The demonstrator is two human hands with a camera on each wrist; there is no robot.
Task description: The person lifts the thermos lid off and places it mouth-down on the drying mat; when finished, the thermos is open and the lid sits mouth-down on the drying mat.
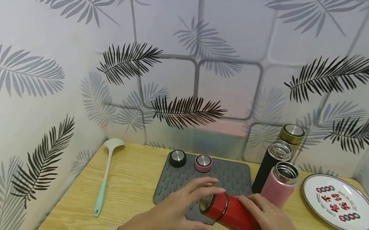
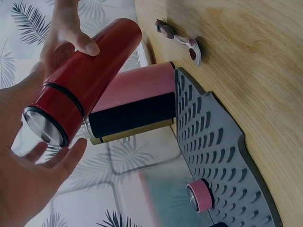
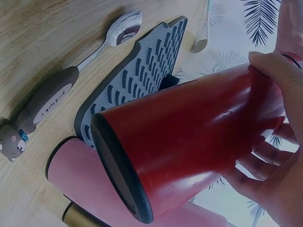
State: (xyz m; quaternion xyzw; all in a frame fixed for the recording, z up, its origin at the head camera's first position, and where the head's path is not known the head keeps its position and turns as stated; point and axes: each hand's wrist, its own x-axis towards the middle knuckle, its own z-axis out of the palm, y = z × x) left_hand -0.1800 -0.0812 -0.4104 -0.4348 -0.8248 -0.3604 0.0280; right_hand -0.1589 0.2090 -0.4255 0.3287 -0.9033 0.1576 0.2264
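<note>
A red thermos [image 1: 238,217] is held tilted above the table, its silver-topped lid toward the left. My right hand [image 1: 273,229] grips its body, thumb on one side and fingers round the other; the black base shows in the right wrist view. Around the lid end my left hand [image 1: 176,207] is spread, thumb and fingers apart, with gaps to the lid [image 2: 47,125] in the left wrist view. Below the thermos lies a spoon [image 3: 125,28] with a brown bear-shaped handle.
Behind, a grey drying mat [image 1: 172,186] bears a black lid [image 1: 177,158] and a pink lid [image 1: 203,163]. Lidless pink [image 1: 278,189] and black [image 1: 265,169] thermoses and a lidded gold one [image 1: 292,134] stand near my right hand. A plate [image 1: 364,224] is at right, a ladle [image 1: 103,187] at left.
</note>
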